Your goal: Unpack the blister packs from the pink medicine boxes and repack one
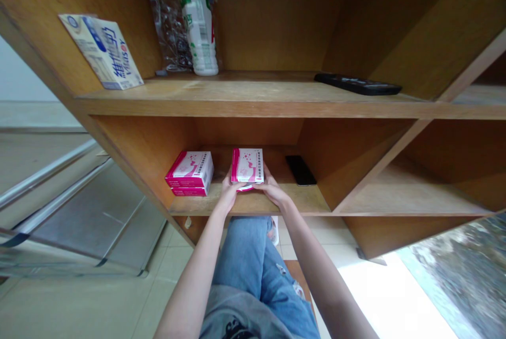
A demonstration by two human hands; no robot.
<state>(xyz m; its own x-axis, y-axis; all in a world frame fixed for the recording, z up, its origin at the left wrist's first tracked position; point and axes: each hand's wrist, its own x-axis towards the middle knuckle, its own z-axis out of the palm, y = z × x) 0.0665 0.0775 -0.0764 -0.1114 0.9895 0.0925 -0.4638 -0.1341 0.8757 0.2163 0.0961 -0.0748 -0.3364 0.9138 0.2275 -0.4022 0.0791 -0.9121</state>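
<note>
Between my two hands is a pink and white cardboard box (247, 165) with dark printed characters, over the lower shelf. My left hand (228, 191) grips its left side and my right hand (272, 187) its right side, thumbs at the near edge. Part of another pink and white surface shows under the box's near edge; I cannot tell whether it is a second box. To the left, two similar pink and white boxes (192, 165) lie stacked on the shelf. A black phone (301, 170) lies flat to the right of my right hand.
On the upper shelf (253, 91) stand a Vitasoy carton (103, 53), a white and green bottle (198, 22) and a crinkled clear plastic bag (169, 28). A black remote control (358, 84) lies at its right. A metal-framed rack (106, 212) stands left of the cabinet.
</note>
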